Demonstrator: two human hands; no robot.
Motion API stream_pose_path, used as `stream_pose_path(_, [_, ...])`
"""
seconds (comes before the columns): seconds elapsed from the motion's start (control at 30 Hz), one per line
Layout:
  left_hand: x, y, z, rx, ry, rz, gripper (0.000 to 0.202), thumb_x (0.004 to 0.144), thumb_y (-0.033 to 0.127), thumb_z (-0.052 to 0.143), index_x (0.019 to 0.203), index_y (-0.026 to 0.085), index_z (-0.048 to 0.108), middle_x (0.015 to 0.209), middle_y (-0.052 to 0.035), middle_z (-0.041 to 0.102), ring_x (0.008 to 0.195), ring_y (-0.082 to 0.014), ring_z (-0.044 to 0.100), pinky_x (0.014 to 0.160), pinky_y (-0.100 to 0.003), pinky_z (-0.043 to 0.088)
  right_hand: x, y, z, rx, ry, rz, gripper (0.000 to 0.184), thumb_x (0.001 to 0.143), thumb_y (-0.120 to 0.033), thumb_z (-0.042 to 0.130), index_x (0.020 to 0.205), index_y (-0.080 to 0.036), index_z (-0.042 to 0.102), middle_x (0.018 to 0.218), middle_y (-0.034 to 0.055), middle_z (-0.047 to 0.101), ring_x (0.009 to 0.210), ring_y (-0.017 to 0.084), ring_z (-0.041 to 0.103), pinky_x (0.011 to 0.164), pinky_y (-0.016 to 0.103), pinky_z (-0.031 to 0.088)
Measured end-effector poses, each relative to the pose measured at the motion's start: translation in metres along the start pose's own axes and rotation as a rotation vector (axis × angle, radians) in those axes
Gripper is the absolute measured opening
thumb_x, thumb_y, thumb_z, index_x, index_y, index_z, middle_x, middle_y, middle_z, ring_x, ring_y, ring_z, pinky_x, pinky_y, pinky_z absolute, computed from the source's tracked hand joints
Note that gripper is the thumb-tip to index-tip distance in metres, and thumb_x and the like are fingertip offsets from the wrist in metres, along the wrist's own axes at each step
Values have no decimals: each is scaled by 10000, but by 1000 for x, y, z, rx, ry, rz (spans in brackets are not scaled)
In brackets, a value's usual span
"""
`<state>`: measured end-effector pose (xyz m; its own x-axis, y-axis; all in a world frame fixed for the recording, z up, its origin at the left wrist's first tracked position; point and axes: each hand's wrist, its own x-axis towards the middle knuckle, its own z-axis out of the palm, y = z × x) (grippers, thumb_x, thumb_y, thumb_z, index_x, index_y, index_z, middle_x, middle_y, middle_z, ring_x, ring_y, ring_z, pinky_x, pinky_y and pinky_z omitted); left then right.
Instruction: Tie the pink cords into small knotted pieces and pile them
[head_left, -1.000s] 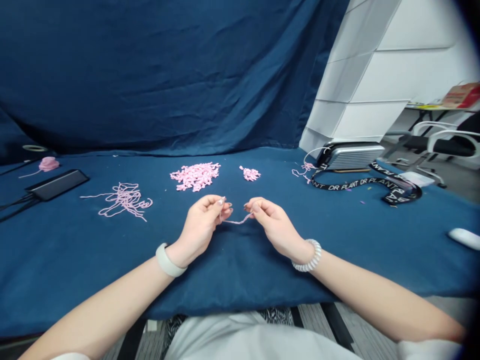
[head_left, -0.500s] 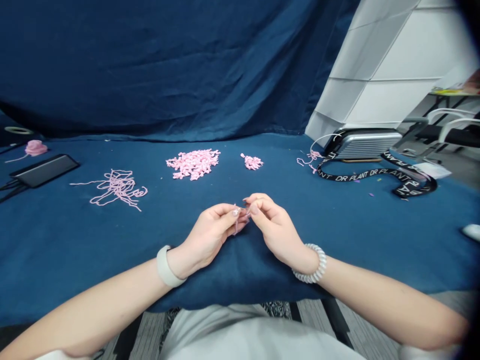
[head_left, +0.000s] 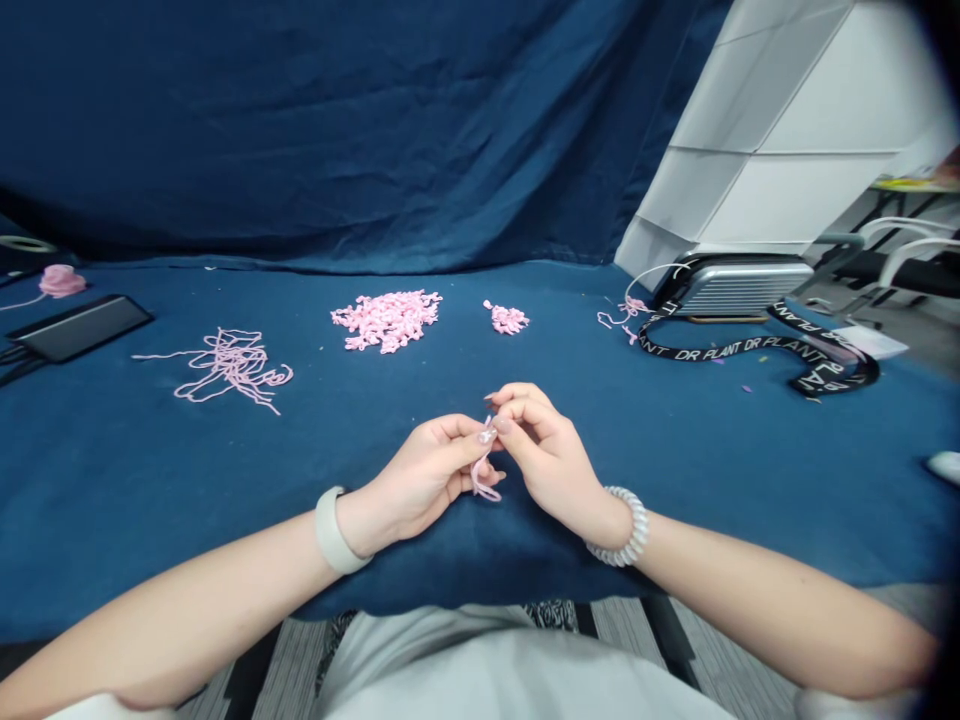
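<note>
Blue-covered table (head_left: 697, 460) is backed by a blue curtain (head_left: 337, 130); near the middle of its front edge, a pink strand (head_left: 486, 493) is pinched between thumb and fingers by the left hand (head_left: 427, 467) and right hand (head_left: 553, 452). Pink pieces (head_left: 388, 322) are heaped toward the back edge.

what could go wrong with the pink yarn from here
The pink strand droops in a loop below the left hand, with the right hand close against it, so it might slip or snag. The loose strands lie crossed over each other, so pulling one could drag others. The small pink pile sits beside the larger pink pile; a knock might mix them.
</note>
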<state>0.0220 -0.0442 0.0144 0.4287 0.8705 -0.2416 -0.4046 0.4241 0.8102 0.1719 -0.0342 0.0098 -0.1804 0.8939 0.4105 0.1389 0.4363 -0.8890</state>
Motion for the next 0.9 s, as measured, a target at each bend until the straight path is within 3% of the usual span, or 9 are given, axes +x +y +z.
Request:
stream_pose_path(0.2, [1, 1, -3, 66, -5, -9, 188, 721, 270, 720, 717, 127, 598, 516, 33, 528, 477, -51, 500, 560, -202, 479, 0, 1, -1, 13, -14, 3, 163, 858, -243, 537, 710, -188, 579, 983, 60, 551, 959, 160, 544, 851, 304, 432])
stream_pose_path(0.43, [-1, 3, -1, 174, 9, -34, 211, 697, 281, 731, 703, 123, 592, 670, -25, 628, 467, -57, 508, 479, -206, 469, 1, 1, -2, 10, -27, 8, 149, 847, -219, 541, 706, -186, 576, 946, 53, 567, 930, 155, 551, 833, 297, 427])
stream_pose_path(0.67, [-2, 6, -1, 318, 5, -27, 208, 724, 312, 692, 662, 125, 625, 513, 2, 547, 453, -68, 467, 421, -175, 376, 3, -1, -3, 21, -80, -5, 160, 845, -216, 544, 691, -186, 578, 909, 46, 570, 914, 156, 556, 853, 306, 420])
stream_pose_path(0.9, [-1, 9, -1, 315, -56, -77, 207, 709, 289, 693, 613, 118, 627, 491, 3, 529, 446, -68, 467, 460, -193, 388, 4, -1, -6, 53, -174, 15, 174, 855, -258, 542, 701, -187, 578, 908, 40, 562, 869, 146, 554, 836, 303, 434])
